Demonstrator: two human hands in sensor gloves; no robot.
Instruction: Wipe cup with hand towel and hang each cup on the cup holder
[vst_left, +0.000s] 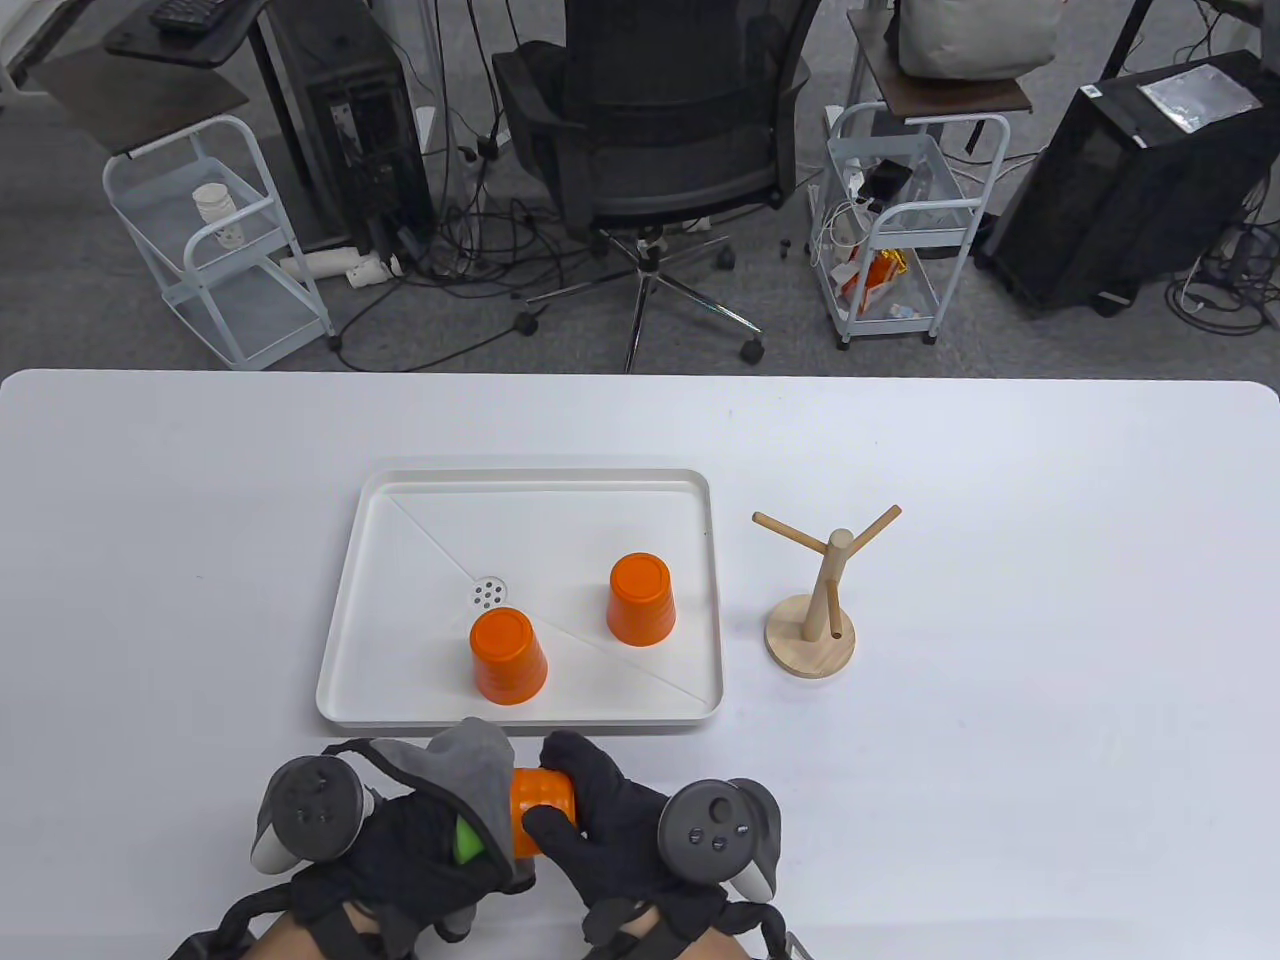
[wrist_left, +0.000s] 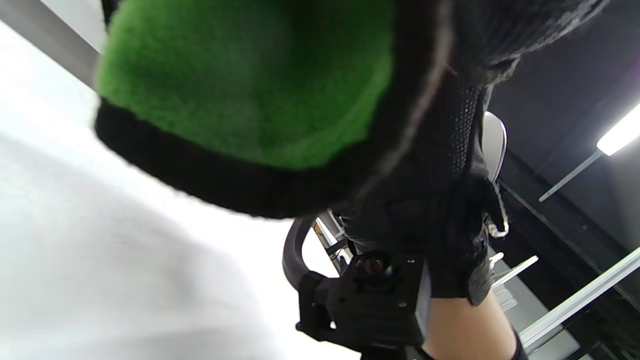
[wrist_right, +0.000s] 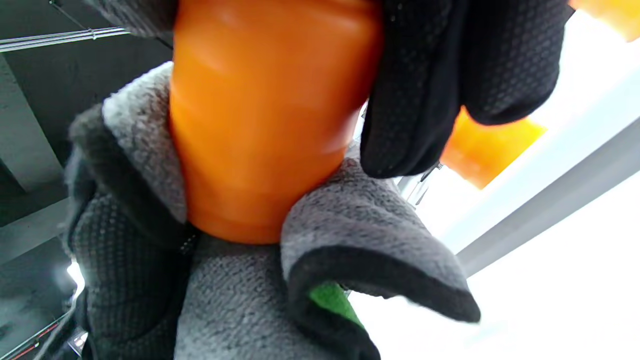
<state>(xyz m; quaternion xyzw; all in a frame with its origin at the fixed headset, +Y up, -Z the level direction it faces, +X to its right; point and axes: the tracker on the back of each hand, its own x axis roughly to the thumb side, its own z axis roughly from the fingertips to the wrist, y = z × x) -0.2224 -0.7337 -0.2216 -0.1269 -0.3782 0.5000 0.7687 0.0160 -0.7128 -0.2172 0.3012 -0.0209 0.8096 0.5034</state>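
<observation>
An orange cup (vst_left: 540, 808) (wrist_right: 260, 125) lies sideways between both hands, just in front of the tray. My right hand (vst_left: 590, 800) grips its base end, fingers (wrist_right: 440, 75) curled round it. My left hand (vst_left: 420, 850) holds the grey and green hand towel (vst_left: 470, 775) (wrist_left: 250, 75) (wrist_right: 350, 235) wrapped over the cup's other end. Two more orange cups (vst_left: 508, 655) (vst_left: 641, 598) stand upside down in the white tray (vst_left: 390, 500). The wooden cup holder (vst_left: 815, 600) stands right of the tray with nothing on its pegs.
The tray's near edge lies close ahead of my hands. Beyond the table's far edge stand an office chair (vst_left: 660, 130), two white wire carts (vst_left: 215, 250) (vst_left: 900, 230) and computer towers on the floor.
</observation>
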